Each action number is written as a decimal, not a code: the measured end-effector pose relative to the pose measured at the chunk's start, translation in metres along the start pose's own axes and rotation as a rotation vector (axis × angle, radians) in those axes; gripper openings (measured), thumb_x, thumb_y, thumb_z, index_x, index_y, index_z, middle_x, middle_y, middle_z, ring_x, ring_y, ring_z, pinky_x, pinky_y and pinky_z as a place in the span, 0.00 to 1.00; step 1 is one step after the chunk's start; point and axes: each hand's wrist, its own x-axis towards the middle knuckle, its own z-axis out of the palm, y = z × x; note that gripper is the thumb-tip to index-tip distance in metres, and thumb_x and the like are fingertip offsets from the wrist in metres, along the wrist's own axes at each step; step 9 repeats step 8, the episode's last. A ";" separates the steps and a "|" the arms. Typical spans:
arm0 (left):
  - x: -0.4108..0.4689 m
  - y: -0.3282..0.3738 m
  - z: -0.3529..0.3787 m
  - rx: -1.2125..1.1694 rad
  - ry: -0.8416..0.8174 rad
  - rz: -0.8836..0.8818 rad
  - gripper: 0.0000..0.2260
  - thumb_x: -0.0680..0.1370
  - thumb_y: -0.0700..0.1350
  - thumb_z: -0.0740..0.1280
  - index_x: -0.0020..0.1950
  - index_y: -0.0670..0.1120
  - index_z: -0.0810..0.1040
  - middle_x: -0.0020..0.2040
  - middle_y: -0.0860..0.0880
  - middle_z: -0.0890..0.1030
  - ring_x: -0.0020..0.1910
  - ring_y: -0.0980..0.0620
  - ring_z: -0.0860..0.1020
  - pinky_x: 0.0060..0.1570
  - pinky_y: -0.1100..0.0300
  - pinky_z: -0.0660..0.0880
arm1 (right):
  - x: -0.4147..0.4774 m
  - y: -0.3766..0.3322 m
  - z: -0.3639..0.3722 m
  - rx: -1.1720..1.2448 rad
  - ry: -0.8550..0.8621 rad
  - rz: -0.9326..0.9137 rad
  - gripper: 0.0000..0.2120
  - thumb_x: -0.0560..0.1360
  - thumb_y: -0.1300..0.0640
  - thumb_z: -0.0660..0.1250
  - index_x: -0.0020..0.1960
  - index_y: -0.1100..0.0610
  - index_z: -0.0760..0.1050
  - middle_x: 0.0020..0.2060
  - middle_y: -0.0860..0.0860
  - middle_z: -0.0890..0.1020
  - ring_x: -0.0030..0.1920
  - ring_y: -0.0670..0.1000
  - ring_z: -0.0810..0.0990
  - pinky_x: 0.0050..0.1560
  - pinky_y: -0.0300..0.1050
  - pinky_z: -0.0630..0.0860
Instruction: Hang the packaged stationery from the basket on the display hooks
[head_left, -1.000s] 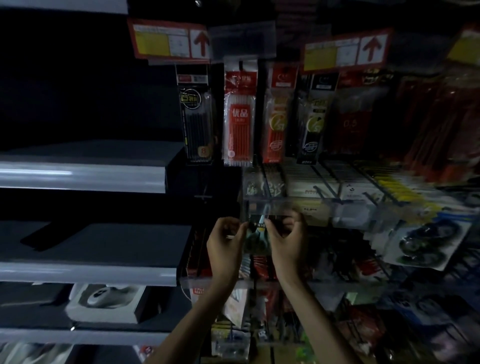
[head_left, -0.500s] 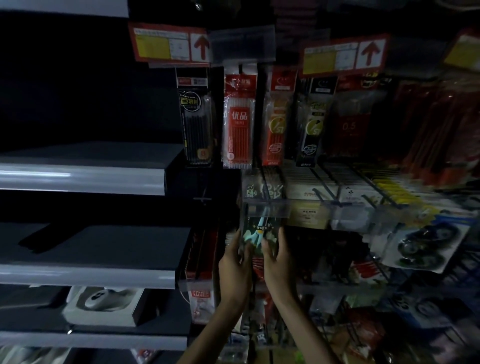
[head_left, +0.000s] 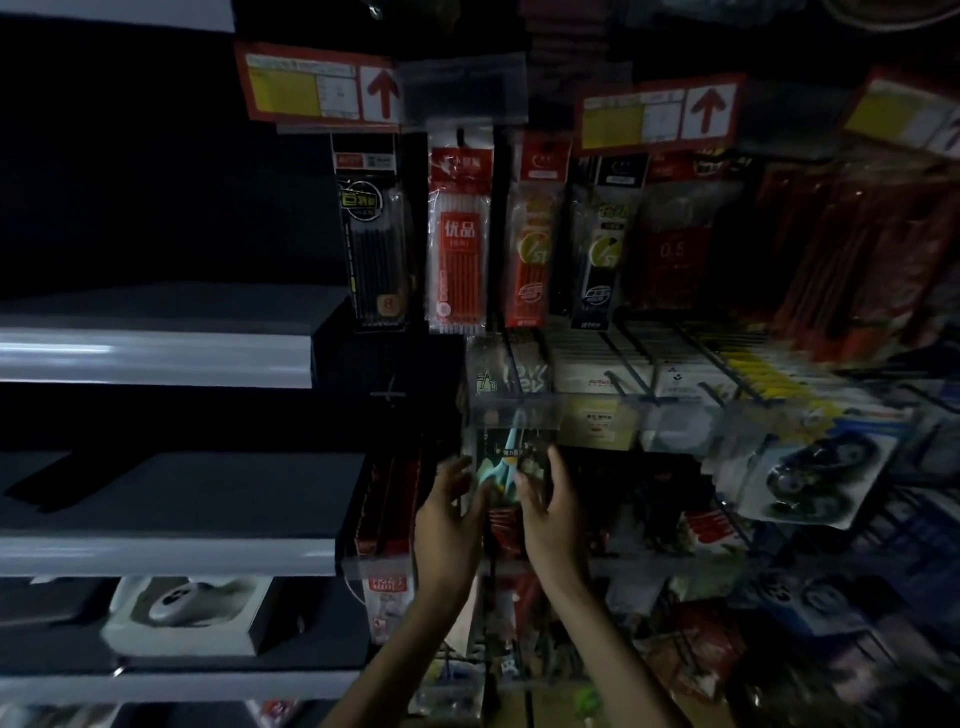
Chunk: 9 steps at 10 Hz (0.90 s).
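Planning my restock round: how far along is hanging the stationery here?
Done: pen packs already hang in the top row. In hand: a teal pack sits under the clear strip, with the left hand and right hand flanking it, fingers straight, seemingly settling it in place. Left: unclear, because the basket is out of view.

Very dim shop scene; faint glare on the left shelf edges (head_left: 156, 358), right side smeared with motion blur.
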 end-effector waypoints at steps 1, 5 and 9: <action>0.000 0.001 -0.001 0.035 -0.012 0.011 0.18 0.82 0.57 0.70 0.72 0.60 0.74 0.65 0.59 0.82 0.63 0.60 0.81 0.60 0.47 0.82 | 0.001 0.000 -0.002 -0.043 0.003 0.002 0.32 0.82 0.45 0.65 0.82 0.50 0.59 0.78 0.48 0.68 0.77 0.48 0.67 0.69 0.39 0.65; -0.023 0.028 -0.027 0.358 -0.002 0.176 0.19 0.83 0.51 0.69 0.74 0.54 0.75 0.67 0.55 0.80 0.63 0.56 0.79 0.52 0.61 0.75 | -0.012 -0.014 -0.040 -0.077 -0.013 -0.029 0.25 0.81 0.52 0.71 0.76 0.50 0.71 0.69 0.49 0.77 0.71 0.49 0.74 0.68 0.46 0.73; -0.090 0.059 -0.041 0.729 0.009 0.312 0.23 0.80 0.48 0.72 0.75 0.52 0.75 0.69 0.51 0.79 0.62 0.48 0.80 0.53 0.50 0.82 | -0.063 -0.028 -0.117 -0.289 -0.123 -0.210 0.28 0.81 0.45 0.68 0.78 0.46 0.66 0.74 0.44 0.72 0.74 0.46 0.71 0.67 0.39 0.69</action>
